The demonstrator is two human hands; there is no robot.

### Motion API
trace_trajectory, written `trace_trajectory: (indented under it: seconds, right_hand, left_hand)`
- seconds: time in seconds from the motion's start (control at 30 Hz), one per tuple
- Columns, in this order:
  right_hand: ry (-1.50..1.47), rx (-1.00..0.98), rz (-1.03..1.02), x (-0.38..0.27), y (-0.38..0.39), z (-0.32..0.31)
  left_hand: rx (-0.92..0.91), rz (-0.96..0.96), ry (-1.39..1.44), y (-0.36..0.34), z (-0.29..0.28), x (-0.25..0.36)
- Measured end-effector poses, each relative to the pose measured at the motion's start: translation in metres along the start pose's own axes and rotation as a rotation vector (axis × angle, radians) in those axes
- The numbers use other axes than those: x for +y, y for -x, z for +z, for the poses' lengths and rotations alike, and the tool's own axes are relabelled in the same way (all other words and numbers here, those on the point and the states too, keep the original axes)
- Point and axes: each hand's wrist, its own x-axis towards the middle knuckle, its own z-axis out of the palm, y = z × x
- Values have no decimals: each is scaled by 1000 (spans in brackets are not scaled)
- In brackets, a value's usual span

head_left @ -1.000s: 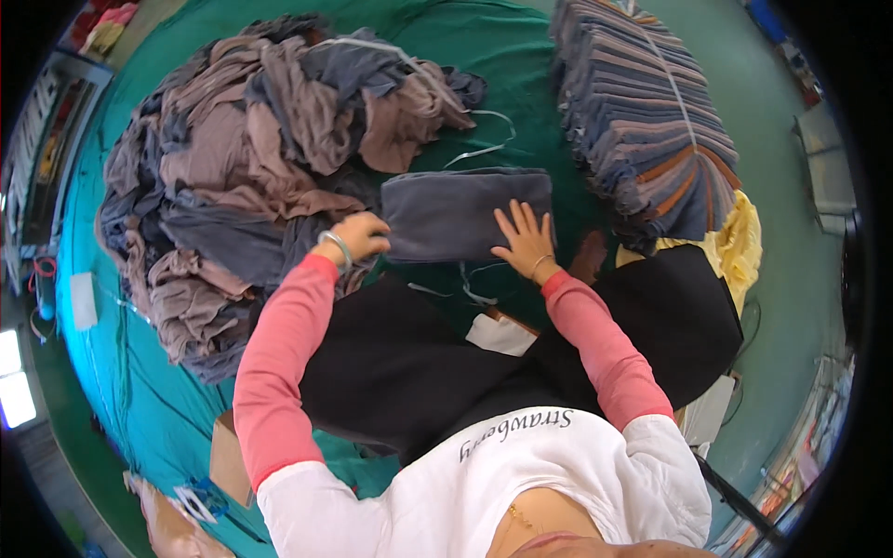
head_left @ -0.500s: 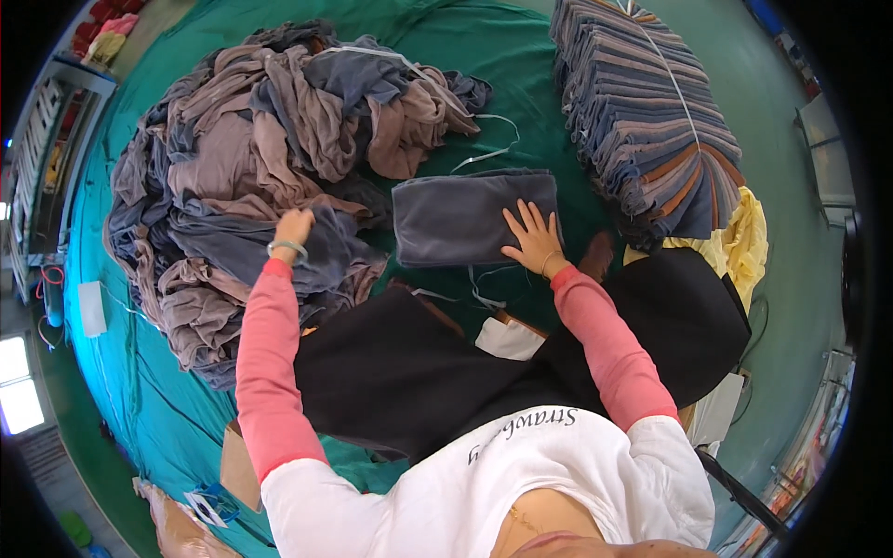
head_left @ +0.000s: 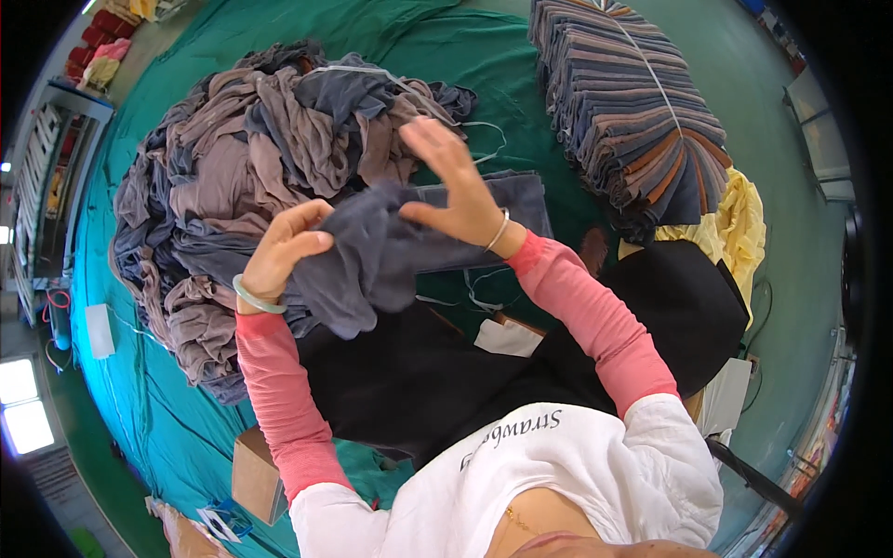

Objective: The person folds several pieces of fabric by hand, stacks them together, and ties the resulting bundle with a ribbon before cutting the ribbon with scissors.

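Observation:
A loose dark grey cloth [head_left: 358, 270] hangs crumpled between my hands, above my lap. My left hand [head_left: 286, 246] pinches its upper left edge between thumb and fingers. At the cloth's right side is my right hand [head_left: 458, 191], its fingers stretched out and its thumb by the cloth; whether it touches cannot be told. Behind them lies a flat stack of folded grey cloth [head_left: 523, 203], partly covered by the loose cloth and my right hand. On the left rises a big heap of crumpled grey and brown cloths [head_left: 219, 181], close to my left hand.
A long bundle of folded cloths [head_left: 619, 98], tied with white strap, stands at the far right. Yellow fabric [head_left: 741, 219] lies below it. Green sheeting [head_left: 502, 56] covers the floor under the piles. Loose white strap [head_left: 488, 128] trails beside the heap. A cardboard box [head_left: 256, 474] sits at lower left.
My left hand has lifted a grey cloth from the heap and brought it nearer. My right hand has left the folded stack and moved up and left to the cloth.

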Motion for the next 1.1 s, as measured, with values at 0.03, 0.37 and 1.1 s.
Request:
trace_trajectory:
  seconds: [0.03,0.37,1.1]
  right_hand:
    - [5,-67,-74,-6,-6,1]
    - [-254,-146,182,-10,7,-36]
    - [341,-403,195,-5,20,-93]
  left_hand:
    - [-31,4,-94,-1,3,0]
    - [173,148,-717,-19,-4,-24]
    - [565,97,-1117,22,0,24]
